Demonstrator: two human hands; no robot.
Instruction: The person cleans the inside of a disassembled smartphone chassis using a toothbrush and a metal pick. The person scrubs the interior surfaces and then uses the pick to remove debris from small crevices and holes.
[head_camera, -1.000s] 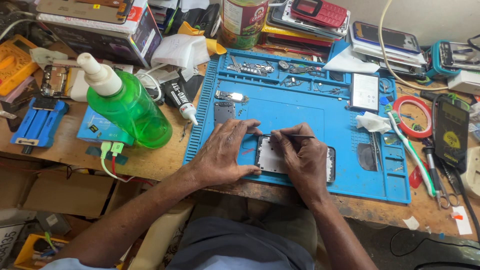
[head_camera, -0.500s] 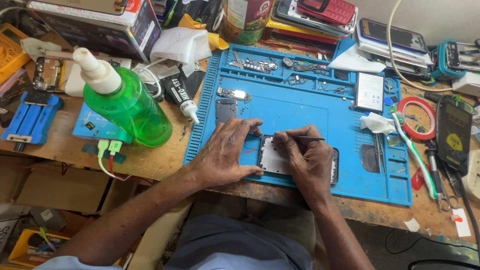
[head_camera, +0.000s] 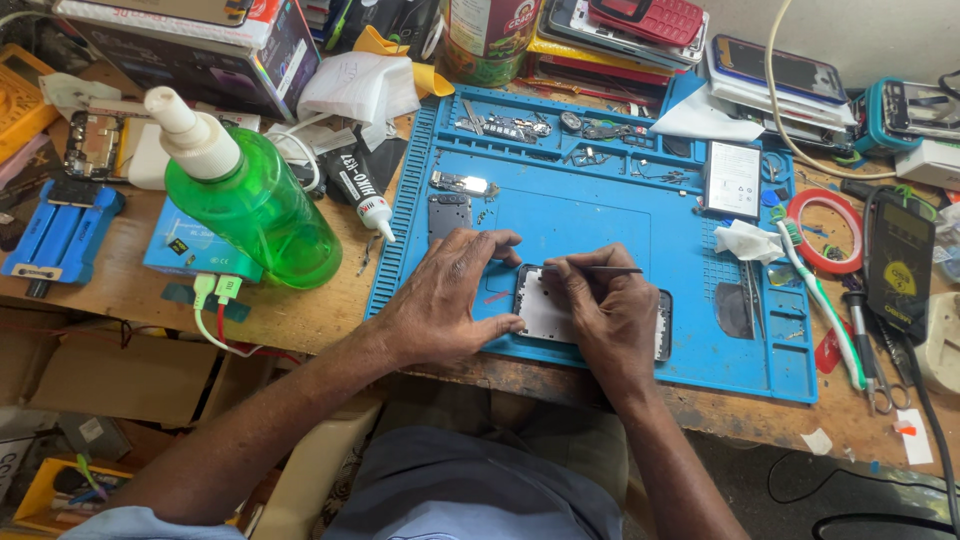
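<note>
1. Left hand (head_camera: 445, 300): palm down on the blue repair mat (head_camera: 600, 215); thumb and fingertips pressed against the left edge of an opened phone (head_camera: 545, 305), steadying it.
2. Right hand (head_camera: 610, 310): resting over the phone's middle; fingers pinched shut on thin tweezers (head_camera: 605, 268) (tips pointing right).
3. Opened phone: lying flat at the mat's near edge, between both hands; pale inner face up.
4. Green spray bottle (head_camera: 250, 200): upright on the wooden bench, left of the mat.
5. Phone battery (head_camera: 732, 180): on the mat, upper right.
6. Toothbrush (head_camera: 815, 290): right edge of the mat, beside a red tape roll (head_camera: 825, 230).
</note>
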